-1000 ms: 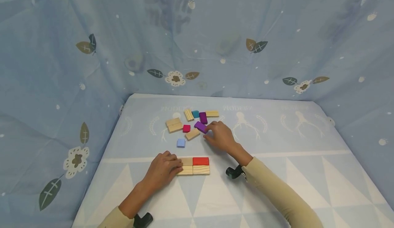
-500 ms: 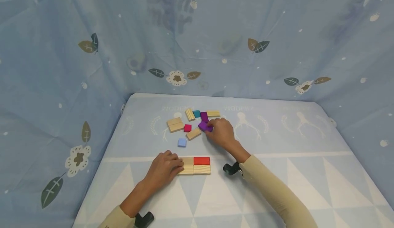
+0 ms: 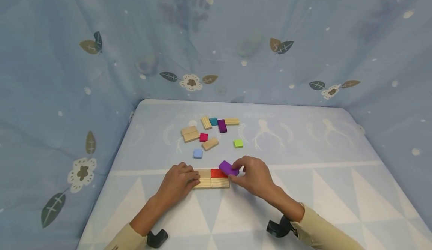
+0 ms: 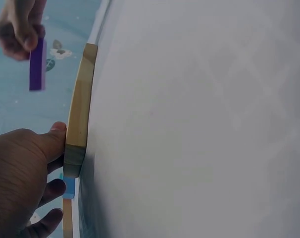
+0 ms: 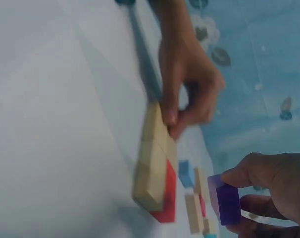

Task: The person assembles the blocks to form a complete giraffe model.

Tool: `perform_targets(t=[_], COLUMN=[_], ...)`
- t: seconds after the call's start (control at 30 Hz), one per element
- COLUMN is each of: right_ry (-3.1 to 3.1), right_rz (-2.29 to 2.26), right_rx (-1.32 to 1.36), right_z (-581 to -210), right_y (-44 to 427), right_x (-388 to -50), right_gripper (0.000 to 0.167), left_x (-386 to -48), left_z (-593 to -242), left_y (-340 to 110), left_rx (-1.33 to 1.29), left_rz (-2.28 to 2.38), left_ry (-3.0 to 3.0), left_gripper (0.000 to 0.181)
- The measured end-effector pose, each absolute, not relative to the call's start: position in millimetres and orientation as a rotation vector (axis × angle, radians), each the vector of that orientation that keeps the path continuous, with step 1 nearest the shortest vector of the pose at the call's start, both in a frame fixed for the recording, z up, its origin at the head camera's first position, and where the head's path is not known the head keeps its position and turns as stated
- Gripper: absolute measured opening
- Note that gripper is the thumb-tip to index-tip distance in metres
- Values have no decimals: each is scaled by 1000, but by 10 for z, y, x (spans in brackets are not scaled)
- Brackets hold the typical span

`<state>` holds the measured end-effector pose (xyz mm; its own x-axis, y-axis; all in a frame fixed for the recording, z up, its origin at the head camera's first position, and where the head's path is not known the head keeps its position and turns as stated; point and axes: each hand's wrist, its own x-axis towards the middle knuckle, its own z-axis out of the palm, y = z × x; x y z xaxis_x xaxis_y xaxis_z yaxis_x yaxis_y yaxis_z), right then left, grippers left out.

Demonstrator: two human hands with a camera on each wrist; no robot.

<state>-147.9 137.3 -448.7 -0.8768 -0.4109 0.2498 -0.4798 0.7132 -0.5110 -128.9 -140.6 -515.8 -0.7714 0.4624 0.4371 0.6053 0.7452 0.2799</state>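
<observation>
Purple block (image 3: 227, 167): held above the table (image 3: 303, 137), near the red block (image 3: 216, 173).
Right hand (image 3: 254, 175): I see thumb and fingers pinching the purple block.
Left hand (image 3: 180, 179): touches the wooden blocks (image 3: 220, 183); I cannot tell whether it grips them.

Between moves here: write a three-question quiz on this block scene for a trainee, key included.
1. What does the right-hand grip hold?
2. True or false: in the head view, the lime block lies right of the light blue block.
3. Which block sits against the plain wooden blocks at the left-hand grip?
A. teal
B. red
C. dark purple

Key: 1. The lighter purple block; 2. True; 3. B.
</observation>
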Motion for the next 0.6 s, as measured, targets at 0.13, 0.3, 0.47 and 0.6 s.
perform_targets(t=[0.13, 0.3, 0.47, 0.6], right_ry=[-2788, -2799, -2949, -3037], right_rz=[902, 865, 718, 592], right_rx=[789, 822, 851, 988], right_z=[-4557, -4729, -4864, -4849], right_y=[1387, 1380, 1341, 1331], right_x=[-1193, -934, -809, -795], right_gripper=[19, 22, 25, 44], left_x=[-1285, -1278, -1269, -1263], left_z=[-5160, -5147, -5129, -5129], left_y=[-1418, -1412, -1407, -1408], left_rx=[-821, -817, -808, -807], left_rz=[-600, -600, -584, -581], left_ry=[-2616, -2628, -2635, -2637], left_gripper=[11, 12, 12, 12])
